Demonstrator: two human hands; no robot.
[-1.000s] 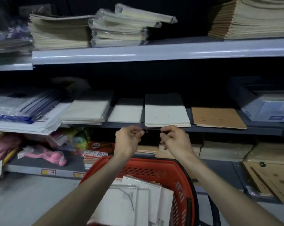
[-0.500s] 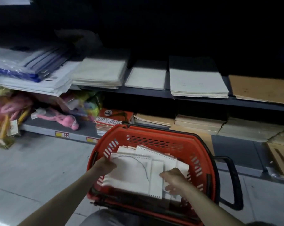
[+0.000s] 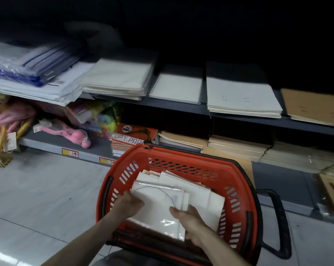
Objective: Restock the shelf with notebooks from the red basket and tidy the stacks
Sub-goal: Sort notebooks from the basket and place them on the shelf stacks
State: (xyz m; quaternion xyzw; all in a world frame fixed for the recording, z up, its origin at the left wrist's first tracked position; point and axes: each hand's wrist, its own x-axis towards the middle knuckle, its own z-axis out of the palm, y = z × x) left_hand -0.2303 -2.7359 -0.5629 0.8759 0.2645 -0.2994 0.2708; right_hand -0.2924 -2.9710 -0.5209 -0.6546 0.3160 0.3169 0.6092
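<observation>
The red basket (image 3: 237,181) stands on the floor in front of the shelf, holding several white notebooks. On top lies a plastic-wrapped white notebook (image 3: 158,204). My left hand (image 3: 128,203) grips its left edge and my right hand (image 3: 188,217) grips its near right corner. On the shelf (image 3: 173,106) above sit a spiral notebook (image 3: 176,88), a stack of white notebooks (image 3: 242,96) and a stack of wrapped white notebooks (image 3: 118,77).
Brown notebooks (image 3: 313,106) lie at the shelf's right end, blue folders (image 3: 33,70) at its left. Below are copy paper packs (image 3: 131,139), brown pads (image 3: 237,146) and pink toys (image 3: 66,131). The basket's black handle (image 3: 277,223) sticks out right over grey floor tiles.
My hands left the shelf's front edge, dropped into the basket and closed on the top wrapped notebook. The view tilted down from the upper shelves to the basket.
</observation>
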